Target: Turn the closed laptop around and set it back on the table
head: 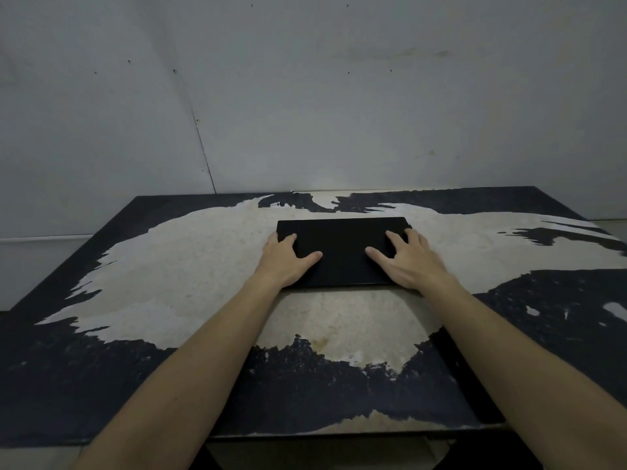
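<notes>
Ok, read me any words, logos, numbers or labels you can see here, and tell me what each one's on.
None can be read.
The closed laptop shows a plain black lid, no logo visible.
The table has only worn, peeling paint.
The wall bears marks, no writing.

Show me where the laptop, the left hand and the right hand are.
laptop (342,244): head view, middle of closed lid.
left hand (286,264): head view, back of hand.
right hand (412,262): head view, back of hand.

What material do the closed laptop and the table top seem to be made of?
Laptop: matte black shell, plastic or coated metal; it shows no shine, so I cannot tell which.
Table: probably particle board under a dark coating; the coating has peeled off, showing a pale, speckled core.
</notes>
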Motion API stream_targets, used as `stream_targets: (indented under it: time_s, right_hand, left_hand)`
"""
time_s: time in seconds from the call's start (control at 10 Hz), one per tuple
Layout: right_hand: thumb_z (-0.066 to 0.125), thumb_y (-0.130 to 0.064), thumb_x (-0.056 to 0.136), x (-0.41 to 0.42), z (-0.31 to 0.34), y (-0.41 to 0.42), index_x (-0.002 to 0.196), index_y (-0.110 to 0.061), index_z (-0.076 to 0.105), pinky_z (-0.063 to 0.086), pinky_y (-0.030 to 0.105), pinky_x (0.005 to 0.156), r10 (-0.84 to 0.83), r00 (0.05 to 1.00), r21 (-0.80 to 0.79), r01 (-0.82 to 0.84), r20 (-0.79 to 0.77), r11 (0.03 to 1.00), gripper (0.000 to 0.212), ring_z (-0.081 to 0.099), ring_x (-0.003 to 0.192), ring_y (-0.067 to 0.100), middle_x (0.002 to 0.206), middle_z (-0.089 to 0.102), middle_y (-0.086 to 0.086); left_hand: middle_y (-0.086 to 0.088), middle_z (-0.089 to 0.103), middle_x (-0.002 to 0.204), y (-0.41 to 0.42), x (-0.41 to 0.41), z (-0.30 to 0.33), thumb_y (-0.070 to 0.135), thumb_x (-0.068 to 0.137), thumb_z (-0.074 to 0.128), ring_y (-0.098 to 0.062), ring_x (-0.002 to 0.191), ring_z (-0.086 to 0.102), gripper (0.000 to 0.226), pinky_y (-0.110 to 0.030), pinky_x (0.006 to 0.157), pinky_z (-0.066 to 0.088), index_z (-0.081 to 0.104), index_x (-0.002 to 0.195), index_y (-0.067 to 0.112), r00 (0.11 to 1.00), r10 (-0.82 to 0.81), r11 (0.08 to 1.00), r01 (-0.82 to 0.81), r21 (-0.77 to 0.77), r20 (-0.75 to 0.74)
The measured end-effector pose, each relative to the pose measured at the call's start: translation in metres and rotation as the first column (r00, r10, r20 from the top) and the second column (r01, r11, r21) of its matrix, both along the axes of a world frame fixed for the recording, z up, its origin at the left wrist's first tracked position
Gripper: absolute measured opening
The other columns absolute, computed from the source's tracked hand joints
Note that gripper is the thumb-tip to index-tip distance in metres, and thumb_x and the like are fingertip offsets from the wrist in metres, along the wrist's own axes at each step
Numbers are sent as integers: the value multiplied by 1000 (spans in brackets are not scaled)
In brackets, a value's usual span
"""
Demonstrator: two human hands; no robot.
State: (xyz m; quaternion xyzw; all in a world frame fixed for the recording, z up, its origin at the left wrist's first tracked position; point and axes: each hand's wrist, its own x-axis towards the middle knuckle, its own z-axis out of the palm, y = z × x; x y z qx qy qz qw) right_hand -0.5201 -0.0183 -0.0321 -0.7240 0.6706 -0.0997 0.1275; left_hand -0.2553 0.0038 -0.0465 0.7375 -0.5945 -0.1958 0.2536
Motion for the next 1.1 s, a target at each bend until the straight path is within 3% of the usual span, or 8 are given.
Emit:
stream_targets:
  time_s: [0.9,1.0,1.1]
  right_hand:
    - [30,-86,87,4,3,12,167,-27,16,14,50,126,-11,1000,50,11,-17,999,100,1,160,29,174,6,11]
    - [28,-83,91,2,6,10,166,-24,23,7,51,127,1,999,42,1,-41,999,96,4,160,29,173,13,14]
    - [30,-76,96,0,38,4,162,-18,34,5,52,127,12,999,-144,-6,38,990,89,13,158,29,170,24,16]
  left_hand:
    - [-10,24,165,-2,2,7,72,82,64,-30,151,29,98,-46,121,31,39,159,17,1000,-28,998,27,56,13]
    - [-10,22,168,-1,3,13,75,83,58,-29,153,24,97,-46,121,31,38,158,16,991,-34,998,28,52,132]
    - [-8,19,170,-8,2,35,73,86,53,-27,155,19,94,-46,120,30,37,157,14,974,5,1000,-2,-14,225]
